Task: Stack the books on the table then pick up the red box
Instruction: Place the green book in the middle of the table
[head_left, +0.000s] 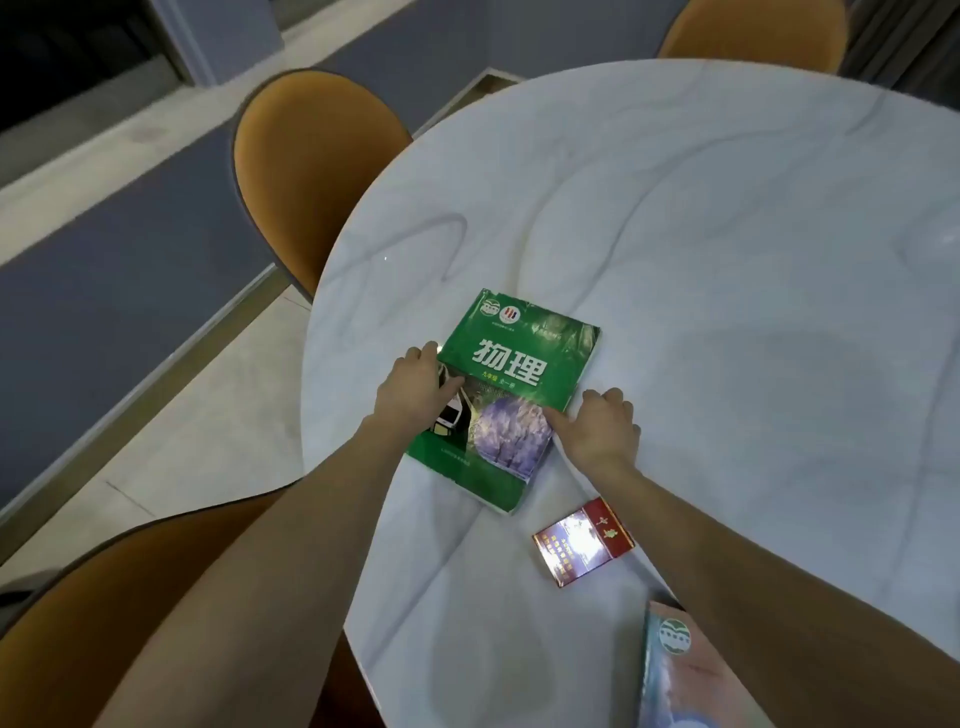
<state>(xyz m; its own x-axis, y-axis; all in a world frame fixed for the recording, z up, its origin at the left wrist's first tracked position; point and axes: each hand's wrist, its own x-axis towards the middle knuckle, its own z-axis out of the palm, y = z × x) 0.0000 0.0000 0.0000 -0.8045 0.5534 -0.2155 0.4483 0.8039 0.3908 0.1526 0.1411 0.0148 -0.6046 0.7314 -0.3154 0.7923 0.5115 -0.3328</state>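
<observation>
Head view shows your left hand (413, 392) and right hand (597, 428) each closing its grip on the green book's (519, 384) side edges on the bench (727, 260); lifting unevenly could nudge the red box (582, 543) just beside it.

Book (511, 395) mid-table (727, 234), box (582, 543) nearer, second book (680, 675) nearest, rightward.

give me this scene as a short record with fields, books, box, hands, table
green book: flat on table, both hands at its sides
second book: near edge, partly out of frame, not stacked
red box: flat between the books, untouched
left hand: on green book's left edge
right hand: on green book's right edge
table: round, white marble
chairs: orange, around table
</observation>
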